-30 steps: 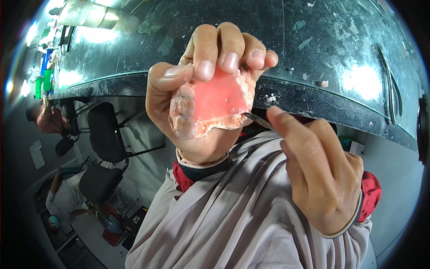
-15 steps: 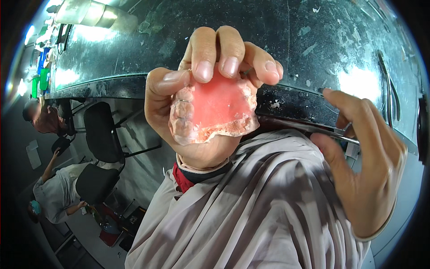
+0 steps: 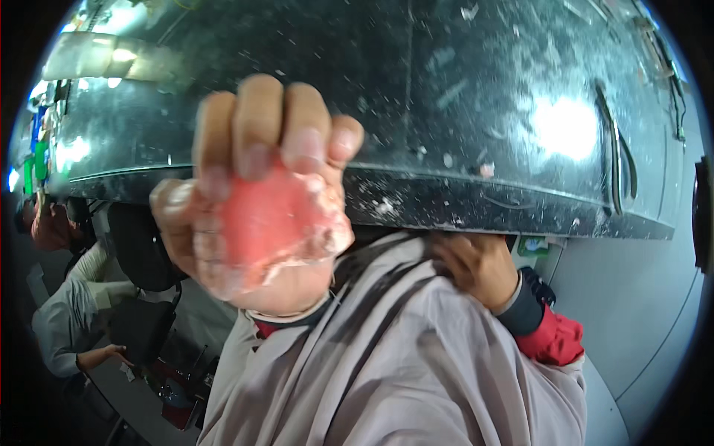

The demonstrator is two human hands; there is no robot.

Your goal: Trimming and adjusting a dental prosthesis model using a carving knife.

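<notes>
Our left hand [image 3: 253, 208] stays clamped on the pink denture [image 3: 279, 223] (blurred, now nearer the camera); our right hand [image 3: 476, 267] has dropped under the dark bench [image 3: 461, 111], tool gone, grip unclear, so scraping seems paused.

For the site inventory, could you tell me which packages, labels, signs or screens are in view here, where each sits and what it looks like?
Small label or card: under the dark workbench edge at right, above the right hand; rectangular, green and white, too small to tell more.
Coloured items: far left rim, green and blue; blurred, possibly packages.
No screens or signs show. The left hand holds a pink denture base, which bears no label.
</notes>
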